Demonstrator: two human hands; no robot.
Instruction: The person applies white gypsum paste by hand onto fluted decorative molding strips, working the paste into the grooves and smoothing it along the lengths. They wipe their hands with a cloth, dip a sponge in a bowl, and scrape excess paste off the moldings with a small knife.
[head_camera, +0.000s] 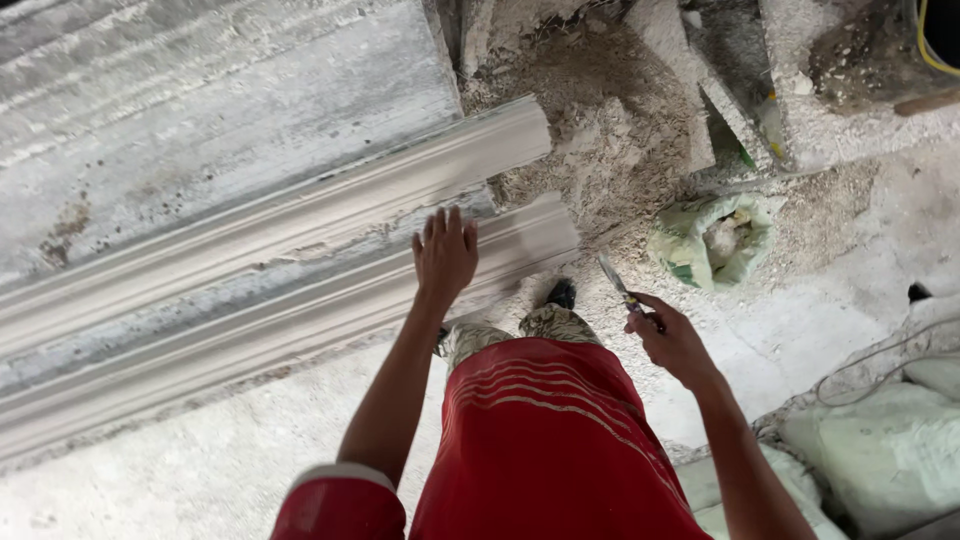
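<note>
Two long white plaster moulding strips (300, 215) lie side by side on a dusty work slab (150, 110), running from lower left to upper right. My left hand (445, 252) rests flat, fingers spread, on the nearer strip (250, 330) close to its right end. My right hand (672, 340) is off to the right, away from the strips, gripping a small scraper knife (615, 282) whose blade points up and left. I wear a red shirt, and my shoes (560, 295) show below the strips.
A heap of plaster dust and rubble (610, 130) lies past the strips' ends. A pale green sack (715, 240) sits open on the floor at right. Filled white sacks (880, 450) and a thin cable (870, 360) lie at lower right. Concrete blocks (840, 90) stand at top right.
</note>
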